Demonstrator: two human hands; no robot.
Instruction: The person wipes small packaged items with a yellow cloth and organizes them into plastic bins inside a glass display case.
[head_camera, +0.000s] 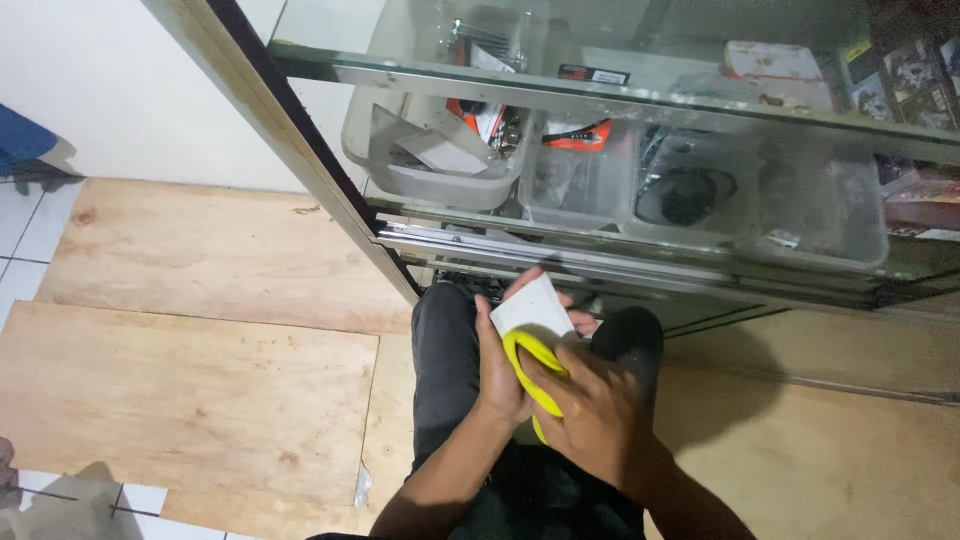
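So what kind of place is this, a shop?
Probably a small shop. There is a glass display cabinet with clear plastic tubs of small parts and packaged goods on its shelves, standing on a plywood floor.

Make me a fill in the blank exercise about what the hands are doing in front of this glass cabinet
1. The left hand holds a small ____ box.
2. The right hand grips a ____ cable beside that box.
3. Clear plastic bins sit on a shelf inside a ____ cabinet.
4. The floor under the person is covered with ____ sheets.

Missing words: white; yellow; glass; plywood
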